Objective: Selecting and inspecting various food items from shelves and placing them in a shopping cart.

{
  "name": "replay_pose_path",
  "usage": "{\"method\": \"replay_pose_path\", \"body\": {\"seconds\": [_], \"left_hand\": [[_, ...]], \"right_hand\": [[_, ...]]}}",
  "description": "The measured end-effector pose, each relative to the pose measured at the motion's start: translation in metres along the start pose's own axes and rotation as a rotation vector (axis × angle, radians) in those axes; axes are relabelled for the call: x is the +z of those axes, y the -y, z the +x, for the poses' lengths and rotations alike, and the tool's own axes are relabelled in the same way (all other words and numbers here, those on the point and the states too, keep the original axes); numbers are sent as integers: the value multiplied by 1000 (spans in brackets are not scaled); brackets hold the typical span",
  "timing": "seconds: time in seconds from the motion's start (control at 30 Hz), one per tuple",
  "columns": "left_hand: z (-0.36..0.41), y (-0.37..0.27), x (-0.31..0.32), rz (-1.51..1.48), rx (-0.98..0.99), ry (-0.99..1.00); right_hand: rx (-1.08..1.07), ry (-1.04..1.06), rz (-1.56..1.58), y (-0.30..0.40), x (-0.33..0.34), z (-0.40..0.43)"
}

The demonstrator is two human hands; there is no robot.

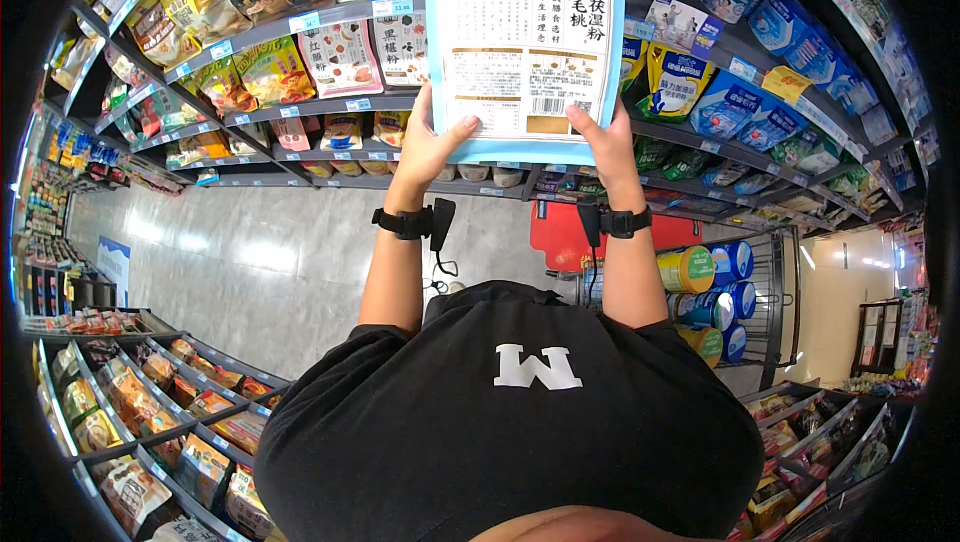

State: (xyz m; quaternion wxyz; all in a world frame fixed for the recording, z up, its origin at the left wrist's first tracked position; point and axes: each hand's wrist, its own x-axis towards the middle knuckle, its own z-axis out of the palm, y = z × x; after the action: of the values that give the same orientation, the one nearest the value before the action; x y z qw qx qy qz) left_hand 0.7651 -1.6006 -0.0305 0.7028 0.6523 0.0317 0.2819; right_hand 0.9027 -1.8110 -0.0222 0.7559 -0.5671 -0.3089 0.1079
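Observation:
A large light-blue and white food pouch (495,31) is held up in front of the shelves, its printed panel facing me. My left hand (435,129) grips its lower left edge, thumb across the front. At the lower right edge, my right hand (604,133) holds it the same way, thumb beside a barcode. The fingers behind the pouch are mostly hidden. The pouch's top runs out of the picture. Each wrist wears a black strap (405,224) with a small black device.
Shelving (300,20) with bagged foods and price tags spans the front. A wire cart (780,294) with several round tins (697,268) stands right, near a red panel (551,227). More product racks (142,441) lie behind me. Grey tiled floor (247,257) shows at left.

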Motion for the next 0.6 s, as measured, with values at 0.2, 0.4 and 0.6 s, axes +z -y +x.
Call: {"method": "replay_pose_path", "body": {"seconds": [0.2,0.4,0.6], "left_hand": [[-2,-5,7,2,-7,-13],[-4,-11,8,1,-17,-19],[-6,-8,6,-26,-40,-33]], "right_hand": [[8,-8,-6,4,-3,0],[57,-21,62,1,-4,-2],[61,-8,71,4,0,-1]]}}
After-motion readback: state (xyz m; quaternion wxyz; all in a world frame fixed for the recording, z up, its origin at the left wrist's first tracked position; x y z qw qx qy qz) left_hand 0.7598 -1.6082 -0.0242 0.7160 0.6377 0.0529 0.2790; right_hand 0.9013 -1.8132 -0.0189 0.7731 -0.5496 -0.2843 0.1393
